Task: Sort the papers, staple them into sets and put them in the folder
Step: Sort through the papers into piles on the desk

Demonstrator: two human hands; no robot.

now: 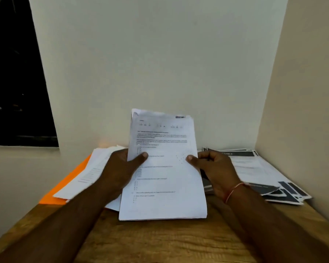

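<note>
White stack (162, 168): printed sheets, faint text, top corners uneven; held upright above the wooden desk (160, 242).
Left hand (122, 168): gripping stack's left edge, thumb on front.
Right hand (211, 168): clasping right edge, thumb on front, red thread at wrist.
Orange folder (65, 188): left of stack, under loose papers (87, 173).
Dark-printed sheets (264, 171): right of stack.

Light: dim, soft, mostly from above-front; wall (160, 54) evenly grey-white.
Window (13, 73): black, no daylight.
Shadows: weak, under held papers (163, 168).
Blur: text unreadable, arms smeared.
Distortion: wide-angle, edges bend outward.
</note>
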